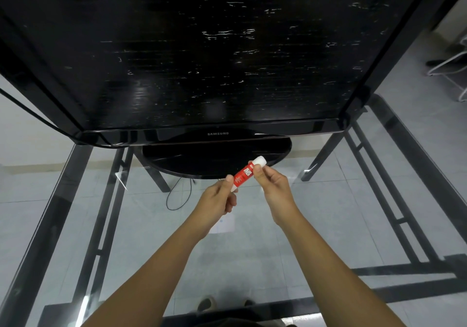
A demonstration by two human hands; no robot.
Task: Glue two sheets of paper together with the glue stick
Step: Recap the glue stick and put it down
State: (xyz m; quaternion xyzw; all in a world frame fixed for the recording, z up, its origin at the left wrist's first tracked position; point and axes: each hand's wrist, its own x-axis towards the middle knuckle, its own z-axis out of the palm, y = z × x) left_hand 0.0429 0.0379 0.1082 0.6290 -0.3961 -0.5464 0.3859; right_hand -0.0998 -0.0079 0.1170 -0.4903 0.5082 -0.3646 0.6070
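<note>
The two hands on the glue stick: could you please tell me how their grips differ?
The left hand holds the lower red end of the glue stick; the right hand pinches just below the white cap at the upper end. The left hand sits lower and nearer the person, the right hand higher. Both grip with fingertips above the glass table.

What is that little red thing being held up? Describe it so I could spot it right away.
Start at the big black Samsung monitor on the glass table. In front of its oval stand, two hands hold a small tube between them: the glue stick. It is the only red thing here, with a white cap.
</note>
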